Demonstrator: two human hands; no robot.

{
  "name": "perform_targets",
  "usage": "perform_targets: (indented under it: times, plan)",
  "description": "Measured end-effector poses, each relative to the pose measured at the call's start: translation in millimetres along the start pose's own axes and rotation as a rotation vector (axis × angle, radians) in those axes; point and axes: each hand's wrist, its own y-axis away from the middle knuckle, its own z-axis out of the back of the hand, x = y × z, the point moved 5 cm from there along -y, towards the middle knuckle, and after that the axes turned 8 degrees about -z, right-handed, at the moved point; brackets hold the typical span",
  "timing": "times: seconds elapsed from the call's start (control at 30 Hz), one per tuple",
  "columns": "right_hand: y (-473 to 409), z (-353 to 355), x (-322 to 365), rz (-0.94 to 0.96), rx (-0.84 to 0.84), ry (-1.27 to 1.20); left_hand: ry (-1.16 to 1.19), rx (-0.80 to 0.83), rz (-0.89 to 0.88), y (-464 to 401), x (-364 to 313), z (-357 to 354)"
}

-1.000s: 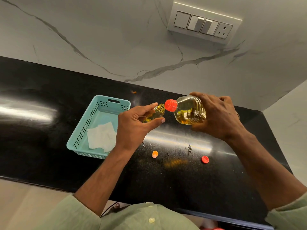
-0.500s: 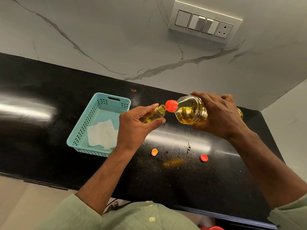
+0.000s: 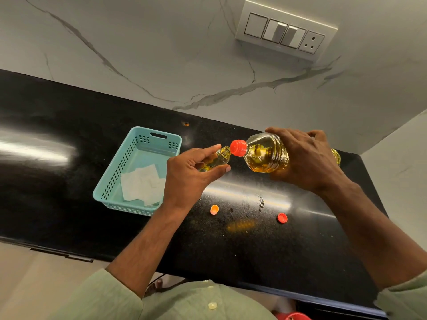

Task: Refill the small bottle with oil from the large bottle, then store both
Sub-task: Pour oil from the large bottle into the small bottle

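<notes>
Basket: teal, far left on counter, white paper sheets inside. Likely storage spot; well apart from the pour, so no risk there yet.

L hand: fingers & thumb curled round small bottle, held in the air above counter, tilted, mouth toward the right. Some oil inside already. Risk: grip is near the neck, so a dribble would make fingers slick & bottle could slip.

Spout: red, on big bottle, touching or just beside small bottle's mouth; can't tell if oil flows. Risk: narrow mouth + both bottles freehand, so any wobble puts oil on hand or counter. Overfill also likely, since hand hides much of the level.

Big bottle: near horizontal, oil pooled toward the neck. Risk: a bit more tilt = a surge.

R hand: wrapped round big bottle's body, firm hold.

Caps: orange cap & red cap loose on counter below the hands. Risk: drips land on them, or a sleeve knocks them off the edge.

Yellow smear: between the caps; could be spilt oil or a reflection, unsure.
</notes>
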Motion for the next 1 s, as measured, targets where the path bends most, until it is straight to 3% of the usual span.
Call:
perform_targets:
  times: [1.0]
  plan:
    - [4.1,7.8,1.5,0.012,-0.012,0.066,0.011,0.003,-0.001,5.3,0.4,-1.0]
